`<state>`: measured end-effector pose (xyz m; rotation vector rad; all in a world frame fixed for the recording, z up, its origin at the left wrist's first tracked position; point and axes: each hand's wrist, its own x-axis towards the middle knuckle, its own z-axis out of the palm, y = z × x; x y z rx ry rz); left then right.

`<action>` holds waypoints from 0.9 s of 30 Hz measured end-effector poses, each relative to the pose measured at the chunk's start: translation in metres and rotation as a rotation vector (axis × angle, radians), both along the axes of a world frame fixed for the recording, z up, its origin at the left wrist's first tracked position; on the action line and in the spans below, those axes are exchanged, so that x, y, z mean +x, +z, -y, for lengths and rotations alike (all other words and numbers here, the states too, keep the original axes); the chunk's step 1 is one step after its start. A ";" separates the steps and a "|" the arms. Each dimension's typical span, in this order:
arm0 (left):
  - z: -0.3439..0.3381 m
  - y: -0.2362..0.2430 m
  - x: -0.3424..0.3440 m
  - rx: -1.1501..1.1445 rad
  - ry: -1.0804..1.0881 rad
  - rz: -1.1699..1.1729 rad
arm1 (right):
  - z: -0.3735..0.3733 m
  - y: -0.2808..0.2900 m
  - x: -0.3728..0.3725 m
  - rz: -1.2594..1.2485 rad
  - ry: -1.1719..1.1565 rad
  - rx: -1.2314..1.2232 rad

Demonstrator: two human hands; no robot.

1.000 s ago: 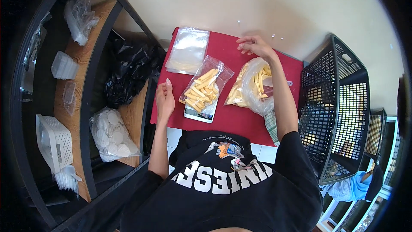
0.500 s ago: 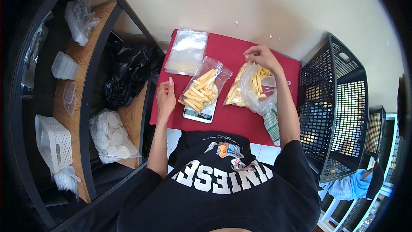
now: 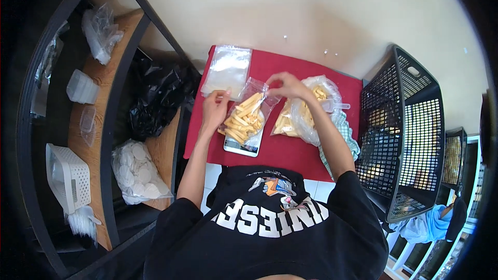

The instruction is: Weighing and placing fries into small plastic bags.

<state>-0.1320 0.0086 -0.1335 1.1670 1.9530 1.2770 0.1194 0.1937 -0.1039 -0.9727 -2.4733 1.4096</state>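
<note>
A clear zip bag of pale yellow potato-like sticks lies on a white digital scale, its mouth toward the wall. My left hand is at the bag's left side, fingers loosely apart, near its upper edge. My right hand reaches over to the bag's upper right corner, thumb and forefinger apart around that corner; whether they touch the plastic is hard to tell. Under my right forearm is a larger open plastic bag of the same sticks, with a clear scoop in it.
A stack of flat clear bags lies at the back left of the red tabletop. A checked cloth is at the right edge. Black crates stand to the right, a wooden shelf to the left.
My right hand has moved left from the larger bag to the bag on the scale. My left hand has come in rightward, close to that bag's left edge.
</note>
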 end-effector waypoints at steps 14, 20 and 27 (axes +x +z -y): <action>-0.037 0.140 0.039 0.508 -0.416 0.312 | 0.058 0.175 0.017 -0.517 0.100 0.207; -0.047 0.162 0.043 0.652 -0.191 0.338 | 0.082 0.223 0.036 -0.564 -0.067 0.359; -0.008 0.196 0.084 0.538 -0.759 0.882 | 0.106 0.248 0.049 -0.556 -0.149 0.459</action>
